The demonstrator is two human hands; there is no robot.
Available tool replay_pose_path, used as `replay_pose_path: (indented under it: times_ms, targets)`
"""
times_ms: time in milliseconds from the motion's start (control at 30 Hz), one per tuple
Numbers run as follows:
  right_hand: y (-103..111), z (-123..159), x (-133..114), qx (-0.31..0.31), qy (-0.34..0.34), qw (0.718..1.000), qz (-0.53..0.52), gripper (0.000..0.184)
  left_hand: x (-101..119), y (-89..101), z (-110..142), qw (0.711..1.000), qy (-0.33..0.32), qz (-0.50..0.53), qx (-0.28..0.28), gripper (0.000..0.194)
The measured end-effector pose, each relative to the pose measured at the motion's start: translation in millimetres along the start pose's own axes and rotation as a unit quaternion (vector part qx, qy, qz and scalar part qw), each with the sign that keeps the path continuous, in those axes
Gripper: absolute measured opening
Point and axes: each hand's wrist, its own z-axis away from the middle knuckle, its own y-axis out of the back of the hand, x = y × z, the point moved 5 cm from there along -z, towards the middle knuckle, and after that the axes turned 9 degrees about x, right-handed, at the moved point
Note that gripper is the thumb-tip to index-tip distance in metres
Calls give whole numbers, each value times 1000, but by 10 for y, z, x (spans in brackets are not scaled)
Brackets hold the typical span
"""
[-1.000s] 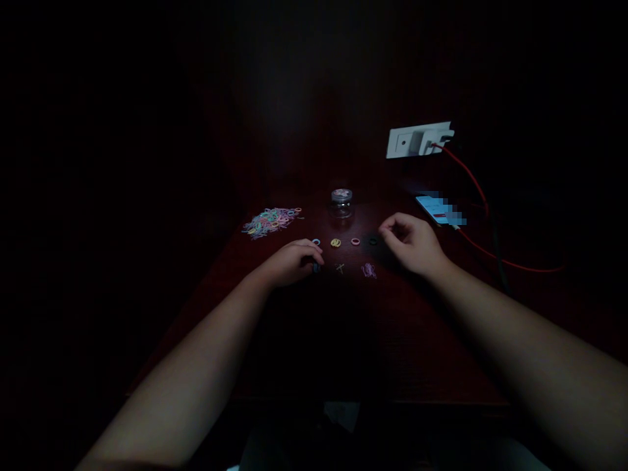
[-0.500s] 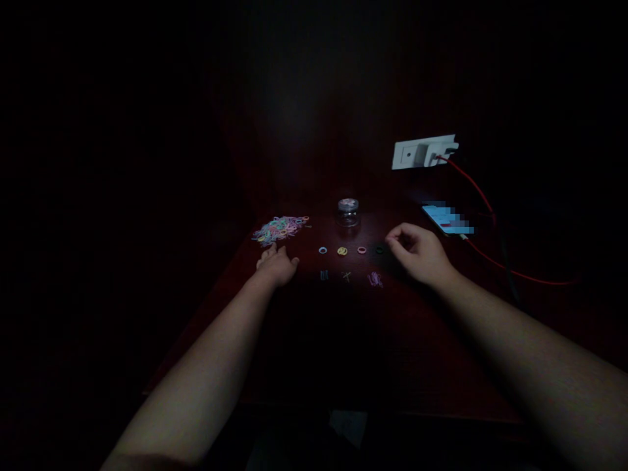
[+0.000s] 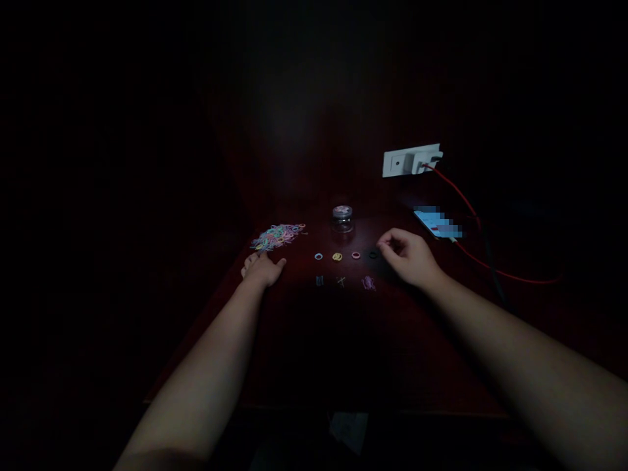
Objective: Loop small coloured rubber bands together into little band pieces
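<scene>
My left hand (image 3: 263, 269) lies with fingers and thumb apart at the near edge of a pile of small colourful rubber bands (image 3: 279, 237). On the right, my right hand (image 3: 408, 256) is closed in a pinch, thumb against fingertips; whatever is between them is too small to make out. Just beside those fingertips lies a dark band (image 3: 373, 255). Left of it, in a row, are a pink band (image 3: 356, 256), some yellow bands (image 3: 337, 257) and a light blue band (image 3: 318, 256). Nearer me lie small clusters of blue (image 3: 320, 280), yellowish (image 3: 341, 282) and purple bands (image 3: 368, 283).
A clear lidded jar (image 3: 342, 219) stands behind the row. At the right lies a lit phone (image 3: 436, 223) on a red cable (image 3: 490, 267), which runs to a charger in a white wall socket (image 3: 411, 161). The dark reddish table (image 3: 314, 360) is dimly lit.
The view has shifted slightly. My left hand has slid a little to the left along the pile's near edge. My right hand keeps its pinch beside the dark band.
</scene>
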Motion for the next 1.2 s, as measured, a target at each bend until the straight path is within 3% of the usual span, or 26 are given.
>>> replay_pose_path:
  times_ms: [333, 500, 767, 1000, 1200]
  targets:
    - [-8, 0, -16, -3, 4, 1000, -5, 11, -81, 18, -62, 999, 17, 25, 29, 71]
    - [-18, 4, -8, -5, 0, 1000, -5, 11, -74, 42, -57, 998, 17, 40, 43, 54]
    - [-36, 14, -17, -4, 2, 1000, -17, 9, -29, 167, -51, 981, -43, 146, 121, 39]
    - [-52, 30, -61, -16, -2, 1000, -21, 10, -199, 101, -123, 966, 8, 219, 138, 20]
    - [-51, 37, -80, -15, -3, 1000, -21, 9, -242, 34, -158, 954, 10, 262, 147, 21]
